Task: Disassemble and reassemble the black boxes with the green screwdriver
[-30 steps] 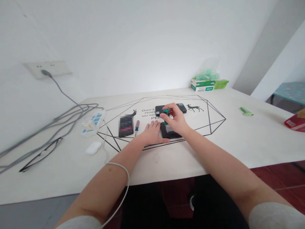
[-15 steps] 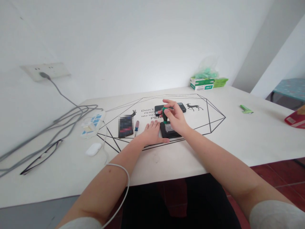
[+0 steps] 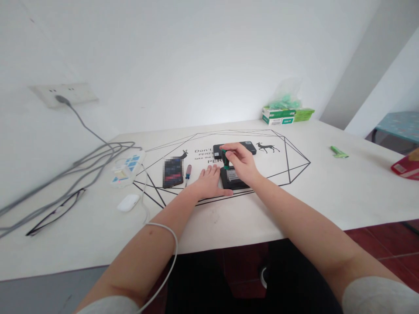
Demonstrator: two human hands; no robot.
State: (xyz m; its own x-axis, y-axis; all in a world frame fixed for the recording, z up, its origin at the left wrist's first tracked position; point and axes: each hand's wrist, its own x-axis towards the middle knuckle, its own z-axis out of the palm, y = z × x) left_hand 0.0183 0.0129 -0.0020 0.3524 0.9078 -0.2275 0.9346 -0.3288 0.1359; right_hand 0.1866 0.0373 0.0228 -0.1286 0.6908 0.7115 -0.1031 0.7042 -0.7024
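Observation:
My right hand [image 3: 244, 165] grips a green and black screwdriver [image 3: 225, 160], which stands roughly upright over a flat black device [image 3: 242, 185] with a whitish label. Its tip is hidden, so contact with the device cannot be made out. Flat beside the device's left edge lies my left hand [image 3: 208, 182], fingers stretched out and thumb along the front edge. Behind the right hand is a second flat black piece [image 3: 250, 149] with small labels. To the left of my left hand are a small screwdriver [image 3: 188, 172] with a translucent handle and a dark phone [image 3: 173, 173], its screen blurred.
A power strip [image 3: 129, 168], grey cables [image 3: 94, 163], a white earbud case [image 3: 128, 203] and glasses [image 3: 55, 213] lie at left. A white cord [image 3: 175, 244] crosses my left forearm. Green boxes [image 3: 278, 115], a green wrapper [image 3: 339, 151] and a red package [image 3: 407, 165] are at right.
The raised fingers of my right hand have come down and closed around the top of the screwdriver handle. My left hand stays where it was.

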